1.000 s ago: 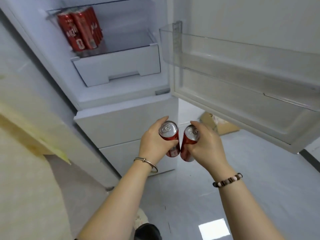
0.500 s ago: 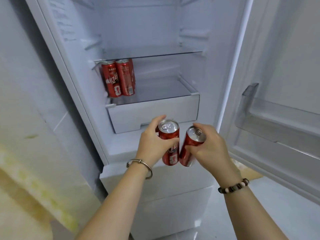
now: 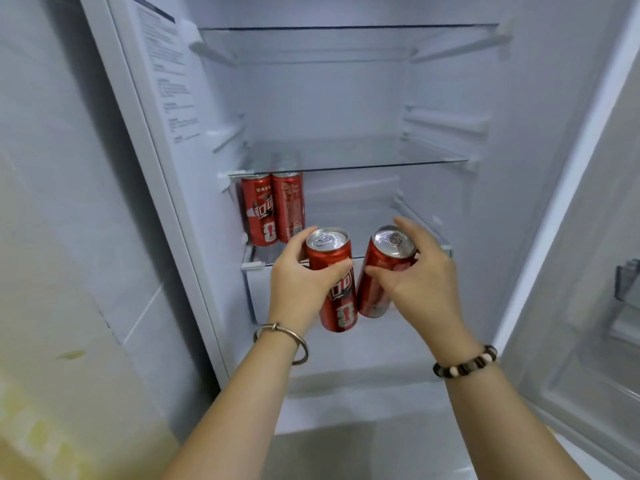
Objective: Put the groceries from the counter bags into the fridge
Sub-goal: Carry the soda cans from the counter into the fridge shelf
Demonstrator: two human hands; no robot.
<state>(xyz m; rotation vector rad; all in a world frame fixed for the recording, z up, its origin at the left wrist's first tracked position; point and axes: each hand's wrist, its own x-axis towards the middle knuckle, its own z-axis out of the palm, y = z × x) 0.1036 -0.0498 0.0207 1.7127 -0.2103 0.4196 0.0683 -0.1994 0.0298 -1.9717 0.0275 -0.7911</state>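
Observation:
The fridge (image 3: 194, 188) stands open in front of me. My left hand (image 3: 298, 289) grips a tall red soda can (image 3: 337, 299) around its upper half. Beside it, my right hand (image 3: 419, 282) grips a second red can (image 3: 381, 271), tilted a little to the left. Both cans hang in front of the white drawer (image 3: 256, 299), just below the lowest shelf's front edge. On that lowest shelf at the far left stand red cans (image 3: 273, 209), upright, under the middle glass shelf (image 3: 363, 161).
The top glass shelf (image 3: 346, 29) is bare. The open door (image 3: 588, 271) swings out on the right, with a clear door bin (image 3: 627, 282). A pale wall and a yellowish counter surface (image 3: 52, 393) lie to the left.
My view has lifted from the floor and lower drawers to the fridge interior. Both hands have carried their cans up and forward toward the lowest shelf.

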